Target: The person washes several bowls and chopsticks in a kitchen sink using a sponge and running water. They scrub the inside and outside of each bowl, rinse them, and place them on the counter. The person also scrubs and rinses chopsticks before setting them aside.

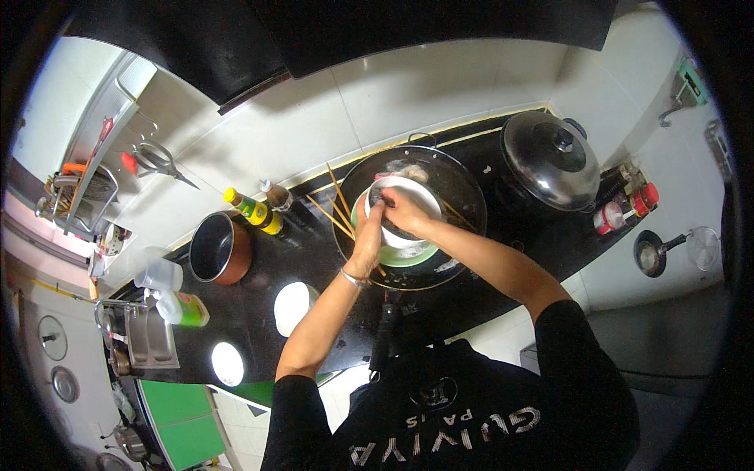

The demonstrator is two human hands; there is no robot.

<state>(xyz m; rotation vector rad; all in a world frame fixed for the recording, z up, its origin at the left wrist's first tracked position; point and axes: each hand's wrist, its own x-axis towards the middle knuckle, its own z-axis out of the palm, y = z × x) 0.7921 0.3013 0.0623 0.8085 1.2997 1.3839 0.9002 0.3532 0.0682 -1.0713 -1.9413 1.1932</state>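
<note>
A white bowl [433, 203] sits tilted inside a large dark wok [471, 194], above a light green bowl [406, 256] with foam on it. My left hand [366, 238] grips the near left rim of the white bowl. Inside that bowl my right hand [406, 211] presses a dark, scrubber-like wad [376, 195] against the wall, close to my left fingertips. Its exact kind is hard to make out. Several wooden chopsticks [331, 213] lean over the wok's left rim. A wet, pale cloth-like thing [412, 172] lies behind the bowls.
A domed lid [545, 162] stands back right, by red-capped jars [645, 197]. To the left are a brown pot [235, 253], sauce bottles [253, 211], a white bowl [293, 306], a detergent jug [185, 309] and a steel sink [150, 338]. The wok's handle [384, 329] points towards me.
</note>
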